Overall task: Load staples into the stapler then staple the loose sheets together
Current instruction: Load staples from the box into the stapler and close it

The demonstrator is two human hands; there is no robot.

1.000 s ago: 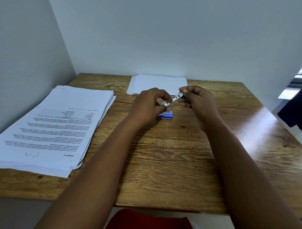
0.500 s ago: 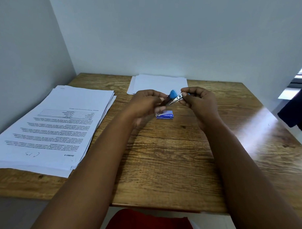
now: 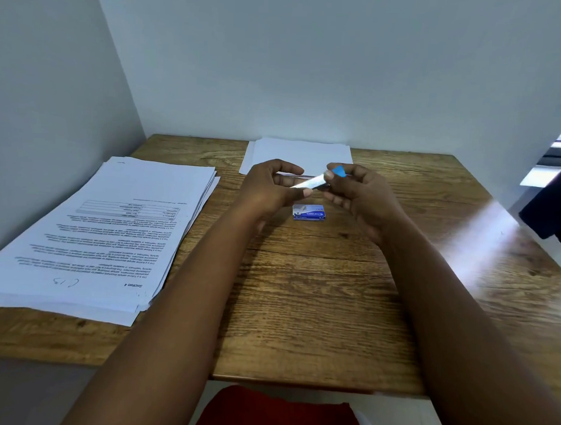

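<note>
A small stapler (image 3: 318,181) with a metal body and a blue end is held in the air between both hands, above the middle of the wooden table (image 3: 317,293). My left hand (image 3: 270,189) pinches its near metal end. My right hand (image 3: 359,196) grips the blue end. Just below them a small blue staple box (image 3: 308,211) lies flat on the table. A thin stack of blank white sheets (image 3: 298,154) lies at the table's back edge, partly hidden by my hands. Whether the stapler is hinged open is blurred.
A thick stack of printed pages (image 3: 106,231) covers the table's left side, close to the left wall. White walls close off the back and left. A dark object (image 3: 550,202) hangs past the table's right edge. Red cloth (image 3: 275,412) shows below the front edge.
Both hands have kept hold of the stapler and shifted slightly. The blue end has turned from the middle over to my right hand's fingertips, and the staple box is now fully uncovered.
</note>
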